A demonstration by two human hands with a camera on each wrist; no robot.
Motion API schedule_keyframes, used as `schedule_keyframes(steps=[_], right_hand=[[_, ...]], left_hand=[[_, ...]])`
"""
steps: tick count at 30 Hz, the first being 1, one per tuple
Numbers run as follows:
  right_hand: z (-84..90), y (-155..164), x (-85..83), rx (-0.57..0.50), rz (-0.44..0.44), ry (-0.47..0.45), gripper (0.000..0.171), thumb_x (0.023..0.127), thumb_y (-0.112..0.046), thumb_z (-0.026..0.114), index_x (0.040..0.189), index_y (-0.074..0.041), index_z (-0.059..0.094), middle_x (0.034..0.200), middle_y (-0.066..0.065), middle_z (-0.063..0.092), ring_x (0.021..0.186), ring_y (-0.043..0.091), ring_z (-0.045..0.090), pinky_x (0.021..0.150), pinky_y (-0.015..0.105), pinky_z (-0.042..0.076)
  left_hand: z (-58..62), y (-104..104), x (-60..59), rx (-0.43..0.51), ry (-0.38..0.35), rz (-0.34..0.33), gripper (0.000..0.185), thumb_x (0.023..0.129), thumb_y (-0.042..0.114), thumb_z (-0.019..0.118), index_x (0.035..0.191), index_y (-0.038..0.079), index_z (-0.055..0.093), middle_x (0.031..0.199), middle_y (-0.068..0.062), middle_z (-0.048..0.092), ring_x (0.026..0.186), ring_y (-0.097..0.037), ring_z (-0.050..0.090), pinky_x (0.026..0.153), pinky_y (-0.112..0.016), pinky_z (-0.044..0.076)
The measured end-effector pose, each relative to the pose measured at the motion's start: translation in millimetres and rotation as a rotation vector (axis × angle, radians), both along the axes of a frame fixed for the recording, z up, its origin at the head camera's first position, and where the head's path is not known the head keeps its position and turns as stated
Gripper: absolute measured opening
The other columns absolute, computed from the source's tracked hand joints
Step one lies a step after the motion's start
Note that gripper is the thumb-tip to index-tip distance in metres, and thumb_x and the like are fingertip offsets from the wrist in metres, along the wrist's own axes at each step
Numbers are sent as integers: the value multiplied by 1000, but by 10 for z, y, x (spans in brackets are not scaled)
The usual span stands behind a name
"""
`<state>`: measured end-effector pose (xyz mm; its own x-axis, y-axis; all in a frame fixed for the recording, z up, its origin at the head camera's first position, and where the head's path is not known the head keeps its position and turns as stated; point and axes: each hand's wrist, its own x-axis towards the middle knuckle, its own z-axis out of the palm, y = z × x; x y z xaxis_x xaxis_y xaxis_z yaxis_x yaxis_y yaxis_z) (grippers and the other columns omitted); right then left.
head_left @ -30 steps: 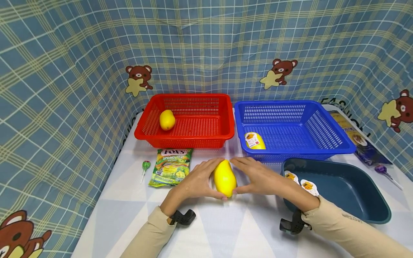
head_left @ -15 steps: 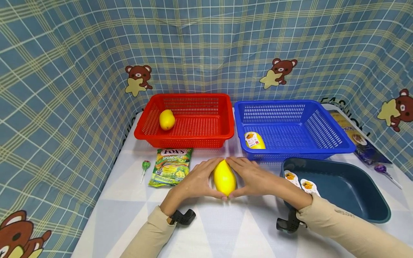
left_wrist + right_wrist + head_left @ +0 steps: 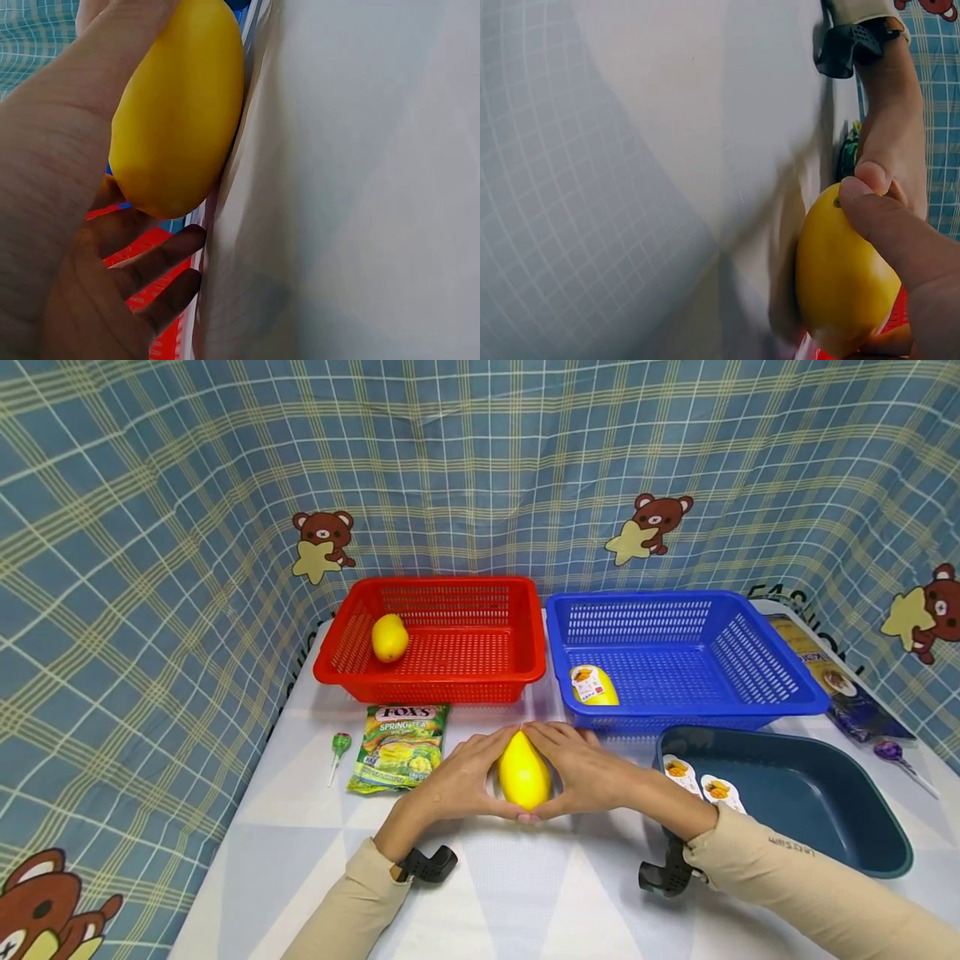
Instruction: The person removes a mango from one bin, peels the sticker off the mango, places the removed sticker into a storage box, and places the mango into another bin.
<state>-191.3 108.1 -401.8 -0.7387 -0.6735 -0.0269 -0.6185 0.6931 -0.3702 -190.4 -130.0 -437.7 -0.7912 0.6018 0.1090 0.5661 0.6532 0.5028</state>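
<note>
Smooth yellow oval mango [image 3: 523,770], lying on the white tabletop [image 3: 525,893] at near centre, long axis pointing away, cupped between the left hand [image 3: 457,781] and right hand [image 3: 588,772], fingers curled round it; red and blue baskets beyond.

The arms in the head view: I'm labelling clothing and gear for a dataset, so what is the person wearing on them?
Both arms wear long beige sleeves, left and right, ending at the wrists; the right one carries small dark lettering too small to read. A black plastic wrist mount sits under each wrist, left and right. The left hand and right hand are bare: no gloves, no rings visible.
</note>
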Motion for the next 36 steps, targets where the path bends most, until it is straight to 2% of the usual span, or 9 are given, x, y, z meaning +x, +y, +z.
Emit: schedule_keyframes(steps=[4,8,13,18,27,36], right_hand=[[1,5,-9,-12,1,12,119,69,-65,82,157,-6,29,160,9,32,141,30,30,106,69,27],[8,-1,-13,-13,-7,6,117,69,-62,84,157,-6,30,160,10,32,140,31,31,106,71,26],[21,-28,-18,-10,-7,-2,116,70,-63,83,157,-6,31,160,10,32,140,31,32,106,73,24],[19,-40,-10,2,-9,0,117,70,-62,83,157,-5,30,160,11,32,140,31,32,106,71,26],[22,-43,-13,5,-10,-6,116,70,-61,84,157,-5,30,160,11,32,139,31,33,106,65,28],[10,-26,6,5,-26,-30,117,69,-61,84,157,-6,29,160,10,32,141,31,32,108,66,25]], left_hand=[[59,5,-3,-6,25,-4,121,70,78,71,161,16,22,163,-3,27,142,-27,34,114,-50,28],[154,-17,-5,52,29,30,109,75,72,73,160,25,25,163,3,27,145,-26,29,115,-54,25],[222,-80,-23,80,73,72,94,79,69,71,157,32,33,159,7,35,143,-23,34,113,-53,29],[270,-137,-47,113,121,82,87,81,64,73,154,30,40,155,4,42,140,-23,38,113,-54,30],[337,-305,-50,151,112,142,81,82,62,72,151,29,44,151,9,44,135,-19,42,108,-52,38],[419,-478,-60,175,99,217,81,83,61,73,151,30,44,150,6,45,137,-22,41,107,-58,37]])
